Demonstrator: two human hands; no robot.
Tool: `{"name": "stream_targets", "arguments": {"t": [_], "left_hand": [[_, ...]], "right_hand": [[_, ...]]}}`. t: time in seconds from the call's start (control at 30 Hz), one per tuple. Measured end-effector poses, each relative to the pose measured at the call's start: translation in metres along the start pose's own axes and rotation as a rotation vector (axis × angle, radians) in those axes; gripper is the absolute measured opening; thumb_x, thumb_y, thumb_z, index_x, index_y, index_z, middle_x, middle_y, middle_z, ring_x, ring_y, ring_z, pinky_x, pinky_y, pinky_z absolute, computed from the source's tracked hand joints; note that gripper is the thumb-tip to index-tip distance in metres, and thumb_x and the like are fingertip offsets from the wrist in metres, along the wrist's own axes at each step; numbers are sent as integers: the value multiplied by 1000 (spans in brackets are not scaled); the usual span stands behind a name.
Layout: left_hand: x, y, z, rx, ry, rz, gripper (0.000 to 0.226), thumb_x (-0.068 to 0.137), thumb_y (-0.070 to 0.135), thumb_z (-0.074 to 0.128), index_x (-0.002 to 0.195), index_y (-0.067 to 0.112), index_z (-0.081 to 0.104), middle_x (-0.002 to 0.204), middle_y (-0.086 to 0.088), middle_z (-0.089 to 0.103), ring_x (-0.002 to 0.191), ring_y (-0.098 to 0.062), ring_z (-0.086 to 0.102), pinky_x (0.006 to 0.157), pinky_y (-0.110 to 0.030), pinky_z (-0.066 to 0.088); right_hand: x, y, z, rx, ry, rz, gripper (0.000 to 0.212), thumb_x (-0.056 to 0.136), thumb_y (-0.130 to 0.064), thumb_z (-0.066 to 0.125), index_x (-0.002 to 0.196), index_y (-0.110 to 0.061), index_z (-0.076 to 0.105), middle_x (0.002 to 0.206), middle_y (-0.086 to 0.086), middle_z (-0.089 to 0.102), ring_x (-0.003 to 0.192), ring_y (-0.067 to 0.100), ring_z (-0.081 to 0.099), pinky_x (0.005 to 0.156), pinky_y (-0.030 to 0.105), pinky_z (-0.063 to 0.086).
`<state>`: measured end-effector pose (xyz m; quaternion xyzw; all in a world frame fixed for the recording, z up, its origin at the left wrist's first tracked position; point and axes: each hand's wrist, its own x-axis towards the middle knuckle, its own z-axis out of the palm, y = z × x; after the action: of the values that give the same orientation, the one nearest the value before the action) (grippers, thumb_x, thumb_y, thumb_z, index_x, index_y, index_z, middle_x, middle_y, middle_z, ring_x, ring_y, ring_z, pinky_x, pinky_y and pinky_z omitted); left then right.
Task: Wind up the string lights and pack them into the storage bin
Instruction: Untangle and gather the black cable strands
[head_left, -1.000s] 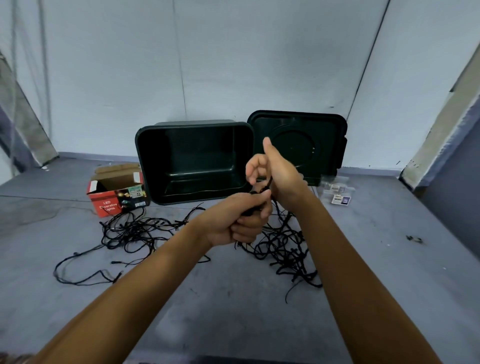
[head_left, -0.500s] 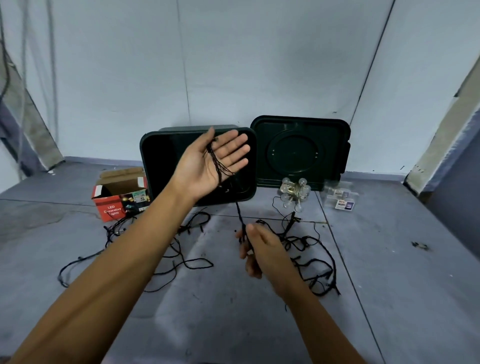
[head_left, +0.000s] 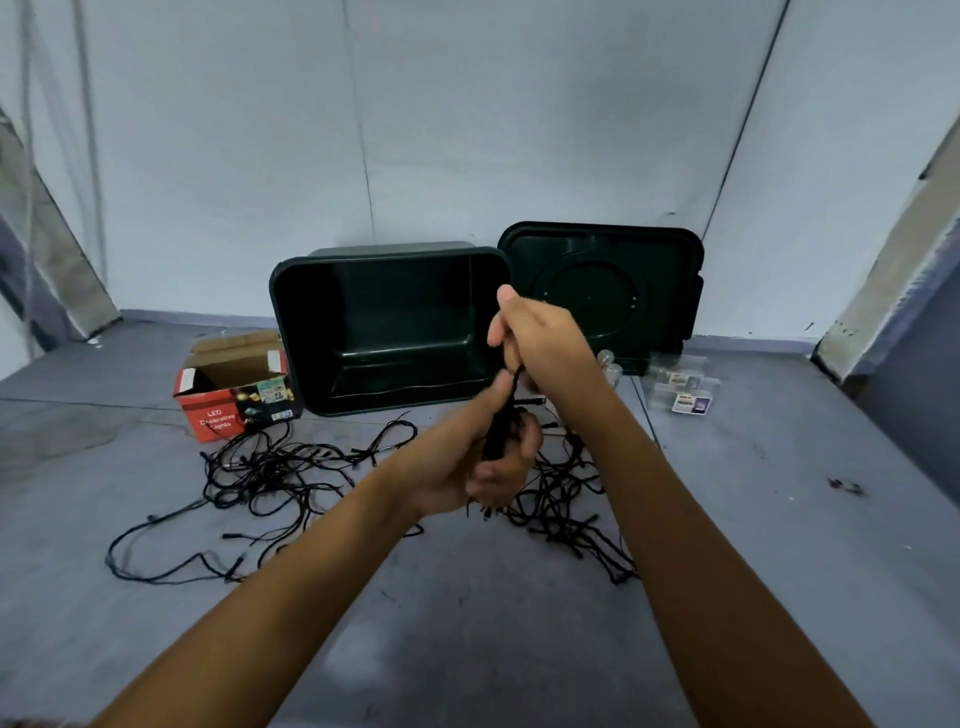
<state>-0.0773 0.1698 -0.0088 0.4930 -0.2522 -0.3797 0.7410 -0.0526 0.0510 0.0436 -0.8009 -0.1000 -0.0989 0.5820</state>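
Grey floor (head_left: 467, 649) here, scuffed and blotchy, with a thin line running across it on the left. The back wall (head_left: 467, 130) is pale, with a couple of thin seams going up it, and there are slanted panels at both edges of the view.

My left hand (head_left: 462, 462) is curled round a small dark bundle of the lights (head_left: 497, 431), thumb lying up along the cord. My right hand (head_left: 543, 340) is just above it, fingers curled, pinching the cord where it leaves the bundle.

The rest of the lights are on the floor in front of the bin (head_left: 389, 255). One loose tangle sprawls to the left, and another sits under and to the right of my hands.

The bin lies on its side by the wall with its open mouth facing me. Its lid (head_left: 660, 291) stands upright against the wall just beside it on the right.

A red box (head_left: 213, 410) with its flaps open sits left of the bin, and cord runs right up to it. A few clear bulbs (head_left: 612, 371) peek out behind my right wrist, and a clear packet (head_left: 683, 389) lies further right. There's also a small dark speck (head_left: 844, 487) on the floor at the far right.
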Motion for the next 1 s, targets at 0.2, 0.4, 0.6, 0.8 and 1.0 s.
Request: {"name": "stream_targets", "arguments": {"t": [0.2, 0.4, 0.6, 0.8, 1.0], "left_hand": [[2, 36, 0, -260, 189, 236, 33, 82, 29, 49, 69, 9, 71, 37, 7, 44, 31, -5, 41, 39, -15, 39], [0, 85, -19, -339, 331, 486, 38, 81, 28, 42, 79, 10, 76, 67, 0, 71, 66, -14, 68, 72, -28, 57], [13, 96, -41, -262, 397, 469, 49, 97, 30, 32, 86, 10, 76, 90, -4, 74, 85, -15, 70, 80, -33, 54], [26, 28, -31, 64, 405, 46, 45, 98, 38, 31, 86, 6, 60, 72, -5, 68, 64, -14, 66, 67, -27, 52], [8, 8, -7, 135, 126, -41, 70, 86, 65, 25, 62, 8, 58, 40, 0, 41, 32, -12, 38, 40, -20, 35]], "right_hand": [[-24, 62, 24, 547, -121, 324, 49, 95, -45, 40, 77, -1, 52, 62, 14, 47, 50, 21, 45, 46, 21, 35], [-68, 80, 33, 386, -123, 316, 40, 100, -32, 35, 76, -7, 55, 53, 1, 57, 44, 15, 50, 44, 23, 42], [-93, 60, 30, 72, -286, 130, 33, 99, -30, 37, 73, -16, 53, 52, -8, 37, 43, 5, 33, 43, 20, 31], [-68, 3, 12, -228, -238, -117, 35, 97, -30, 41, 65, -20, 52, 55, -10, 44, 48, 2, 42, 48, 11, 32], [-10, -4, -12, -105, -49, -78, 45, 95, -29, 50, 53, -13, 45, 35, -11, 41, 34, 5, 38, 40, 13, 29]]}}
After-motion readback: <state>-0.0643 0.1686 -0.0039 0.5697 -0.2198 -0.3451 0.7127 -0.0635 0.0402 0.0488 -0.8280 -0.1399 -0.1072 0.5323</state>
